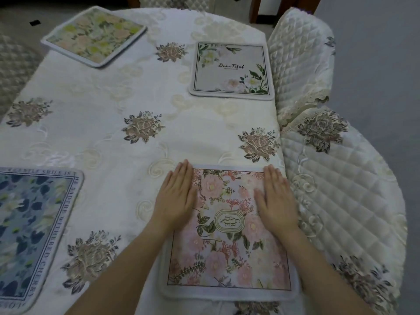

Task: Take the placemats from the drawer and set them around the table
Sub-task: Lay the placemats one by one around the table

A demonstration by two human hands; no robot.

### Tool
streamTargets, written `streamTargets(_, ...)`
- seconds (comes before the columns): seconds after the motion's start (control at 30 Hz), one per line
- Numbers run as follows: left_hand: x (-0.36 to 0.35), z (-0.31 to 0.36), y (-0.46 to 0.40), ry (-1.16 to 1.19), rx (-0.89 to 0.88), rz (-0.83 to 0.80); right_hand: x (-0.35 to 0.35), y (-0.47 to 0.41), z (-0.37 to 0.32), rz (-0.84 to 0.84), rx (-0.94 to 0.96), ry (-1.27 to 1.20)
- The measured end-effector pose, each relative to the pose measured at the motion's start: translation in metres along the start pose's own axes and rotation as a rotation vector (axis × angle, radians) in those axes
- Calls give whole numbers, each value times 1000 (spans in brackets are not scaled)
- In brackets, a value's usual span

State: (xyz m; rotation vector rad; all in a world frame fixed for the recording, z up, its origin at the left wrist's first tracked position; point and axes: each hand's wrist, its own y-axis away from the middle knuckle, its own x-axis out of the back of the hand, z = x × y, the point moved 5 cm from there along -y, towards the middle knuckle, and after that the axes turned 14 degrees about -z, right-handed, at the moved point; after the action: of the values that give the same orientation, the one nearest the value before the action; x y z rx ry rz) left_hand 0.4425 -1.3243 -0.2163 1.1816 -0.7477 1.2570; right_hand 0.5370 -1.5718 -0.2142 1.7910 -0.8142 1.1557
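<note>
At the bottom centre of the frame I have the pink floral placemat lying flat on the surface, close to the near right edge, and both hands are pressing on its far half. The left hand rests palm down across the mat's left border, its fingers straight and released, half on the mat and half on the tablecloth; the right hand lies flat near the right border, fingers straight too, grasping nothing. To finish this step well I would smooth outward from the middle, keep the mat's near edge parallel to the surface edge, and lift both palms straight up so it does not skid on the slippery cloth. At lower left lies the blue lettered placemat, partly cut off by the frame. Farther off, at upper right, sits the grey "Beautiful" placemat, and at upper left the yellow-green floral placemat. I see no container here; the drawer is out of view. With four mats down, I judge the task nearly complete.
</note>
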Motion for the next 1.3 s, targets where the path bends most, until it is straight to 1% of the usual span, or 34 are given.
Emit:
streamTargets(0.17,5,-4,-5,-91,37,17,2,-3,2,-21,-17,26)
streamTargets(0.23,8,10,8,-101,44,22,8,3,-2,-26,-44,13)
streamTargets(0.27,6,23,19,-97,10,34,11,11,-11,-10,-48,-14)
streamTargets(0.3,1,40,30,-91,-40,38,13,20,-25,10,-19,-49)
streamTargets(0.37,-16,75,51,-58,-121,30,5,45,-66,19,96,-113)
streamTargets(0.43,-35,99,71,8,-148,18,-13,71,-101,3,175,-185)
streamTargets(0.5,-48,107,82,27,-156,-12,-31,86,-115,-9,190,-238)
streamTargets(0.6,-50,105,86,3,-149,-16,-48,92,-103,-26,174,-209)
streamTargets(0.73,-48,85,93,0,-107,-46,-48,98,-75,-60,161,-36)
streamTargets(0.87,-39,43,109,-3,-65,-39,-38,108,-36,-55,100,-71)
streamTargets(1.0,-33,18,117,34,-10,-101,-35,112,-14,-63,49,-34)
streamTargets(1.1,-25,15,118,-57,-18,-160,-35,112,-14,-82,53,-19)
streamTargets(1.17,-12,20,117,-76,9,-189,-29,113,-13,-116,70,2)
streamTargets(1.23,5,29,118,-34,34,-216,-15,115,-16,-161,105,-1)
streamTargets(1.3,27,38,125,69,45,-185,10,119,-23,-170,142,-58)
